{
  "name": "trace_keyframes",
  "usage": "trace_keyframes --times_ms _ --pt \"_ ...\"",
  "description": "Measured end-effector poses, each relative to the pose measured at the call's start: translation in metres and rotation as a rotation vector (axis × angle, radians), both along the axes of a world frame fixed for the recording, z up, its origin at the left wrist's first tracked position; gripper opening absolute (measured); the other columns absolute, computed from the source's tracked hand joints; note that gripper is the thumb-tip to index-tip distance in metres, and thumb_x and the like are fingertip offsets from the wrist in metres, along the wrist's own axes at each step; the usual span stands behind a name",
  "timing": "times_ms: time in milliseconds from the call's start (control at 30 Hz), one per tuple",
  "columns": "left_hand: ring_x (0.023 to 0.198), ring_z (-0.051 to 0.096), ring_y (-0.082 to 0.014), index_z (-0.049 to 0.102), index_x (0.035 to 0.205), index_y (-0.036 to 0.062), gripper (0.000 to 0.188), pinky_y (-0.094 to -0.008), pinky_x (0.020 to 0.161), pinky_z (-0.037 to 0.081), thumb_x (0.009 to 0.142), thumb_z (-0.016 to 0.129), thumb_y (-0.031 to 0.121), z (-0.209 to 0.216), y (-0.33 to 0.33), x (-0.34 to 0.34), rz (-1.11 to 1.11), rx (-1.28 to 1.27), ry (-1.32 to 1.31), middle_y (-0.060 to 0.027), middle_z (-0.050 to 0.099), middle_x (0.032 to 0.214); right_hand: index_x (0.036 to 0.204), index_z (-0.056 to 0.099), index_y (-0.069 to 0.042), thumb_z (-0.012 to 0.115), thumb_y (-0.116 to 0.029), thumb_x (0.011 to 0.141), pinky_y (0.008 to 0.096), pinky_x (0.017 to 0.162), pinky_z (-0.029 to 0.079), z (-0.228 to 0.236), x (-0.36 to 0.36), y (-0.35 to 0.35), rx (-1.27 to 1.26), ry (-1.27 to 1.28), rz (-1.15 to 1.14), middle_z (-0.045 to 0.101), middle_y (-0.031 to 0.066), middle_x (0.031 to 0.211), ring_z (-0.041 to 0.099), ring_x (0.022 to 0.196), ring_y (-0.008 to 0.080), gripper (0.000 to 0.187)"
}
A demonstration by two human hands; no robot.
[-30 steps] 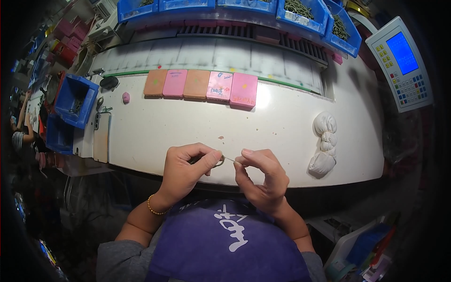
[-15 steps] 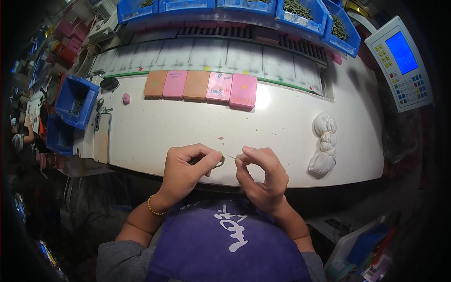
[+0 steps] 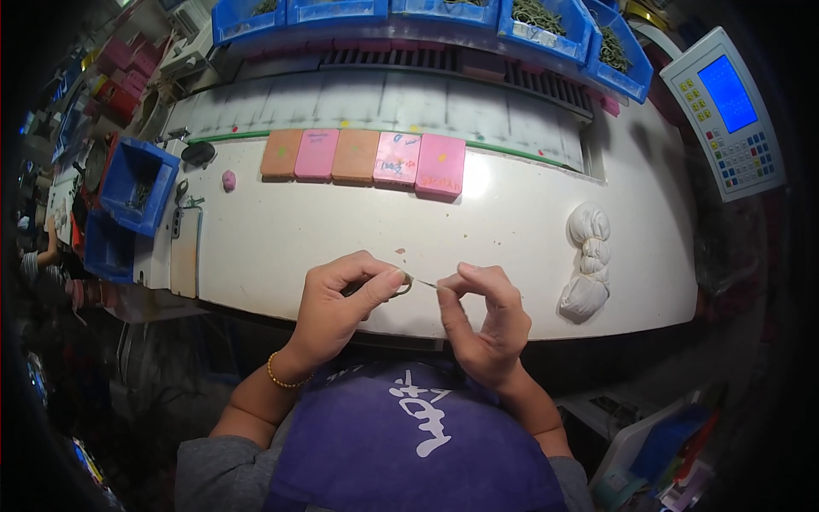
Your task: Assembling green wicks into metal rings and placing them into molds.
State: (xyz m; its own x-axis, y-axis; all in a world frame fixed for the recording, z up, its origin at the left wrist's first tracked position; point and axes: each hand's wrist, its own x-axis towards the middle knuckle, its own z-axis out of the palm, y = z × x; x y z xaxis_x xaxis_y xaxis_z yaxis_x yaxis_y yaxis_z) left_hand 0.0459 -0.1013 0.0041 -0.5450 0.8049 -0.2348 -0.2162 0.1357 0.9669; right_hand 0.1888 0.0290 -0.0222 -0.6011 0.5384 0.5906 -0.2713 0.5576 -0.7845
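In the head view, I am watching a person sitting at a curved white worktable (image 3: 341, 230), both bare hands meeting near its front edge. The left hand (image 3: 341, 299), with a yellow beaded bracelet (image 3: 283, 375) at its wrist, is pinching a small, curved, olive-green piece (image 3: 404, 287) between thumb and forefinger, its other fingers curling underneath. The right hand (image 3: 489, 320) is gripping the near end of a thin, straight, needle-like strand (image 3: 426, 282) at its thumb tip, the forefinger arching above. The strand is spanning the gap between the hands, its far end lying right beside the curved piece; whether they are touching, I cannot tell.

Beyond the hands, five rectangular blocks (image 3: 356, 156) in orange-brown and pink are lying side by side in a row. To the right, a knotted white cloth bundle (image 3: 596, 254) is resting on the tabletop. On the left, a flat, pale-backed phone (image 3: 185, 256) is lying near two blue plastic bins (image 3: 165, 192), and a small pink lump (image 3: 229, 180) is sitting farther in. Along the top, a row of open blue plastic trays (image 3: 341, 10) is standing, several holding olive-green pieces, with a white keypad panel (image 3: 723, 115) showing a lit blue screen at their right.
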Motion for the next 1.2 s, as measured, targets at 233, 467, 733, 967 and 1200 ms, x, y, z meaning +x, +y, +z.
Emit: trace_keyframes --times_ms 233,467,733,967,1200 --pt "0.063 0.045 -0.0033 0.071 0.095 0.0033 0.013 -0.0178 0.054 0.036 0.096 0.066 0.015 -0.003 0.0 0.001 -0.001 0.167 -0.066 0.0019 0.055 0.088 0.116 0.066 0.002 0.067 0.007 0.087 0.027 0.069 0.049 0.007 0.005 0.001 -0.099 -0.146 -0.139 0.063 0.0091 0.089 0.058 0.078 0.0167 0.03" --pt "0.061 0.044 -0.0022 0.067 0.101 0.0037 0.012 -0.0176 0.052 0.035 0.096 0.066 0.014 -0.005 -0.002 0.002 -0.031 0.253 -0.15 0.0011 0.058 0.091 0.112 0.07 0.0 0.068 0.007 0.087 0.0264 0.069 0.048 0.009 0.006 -0.002 -0.131 -0.17 -0.134 0.063 0.008 0.088 0.057 0.079 0.0164 0.027" --pt "0.066 0.048 -0.0011 0.065 0.101 0.0036 0.012 -0.0175 0.053 0.037 0.093 0.07 0.01 -0.004 -0.002 0.007 -0.003 0.251 -0.087 0.0006 0.062 0.094 0.114 0.067 0.002 0.065 0.007 0.09 0.0255 0.08 0.053 0.016 -0.002 -0.015 -0.464 -0.066 0.007 0.069 0.0097 0.095 0.066 0.089 0.0143 0.025" --pt "0.064 0.047 -0.0006 0.065 0.101 0.0037 0.012 -0.0173 0.053 0.036 0.092 0.071 0.011 -0.004 -0.006 0.008 0.022 0.215 -0.092 0.0023 0.062 0.088 0.12 0.061 0.003 0.064 0.005 0.092 0.0283 0.083 0.054 0.01 -0.003 -0.021 -0.569 0.009 0.083 0.069 0.0127 0.099 0.07 0.091 0.0175 0.028" --pt "0.06 0.044 -0.0005 0.065 0.101 0.0036 0.012 -0.0176 0.051 0.033 0.093 0.07 0.01 -0.006 -0.007 0.008 0.024 0.202 -0.119 0.0018 0.061 0.085 0.123 0.057 0.003 0.063 0.005 0.093 0.0294 0.084 0.055 0.009 -0.004 -0.022 -0.599 0.035 0.107 0.069 0.013 0.099 0.07 0.093 0.0186 0.03"
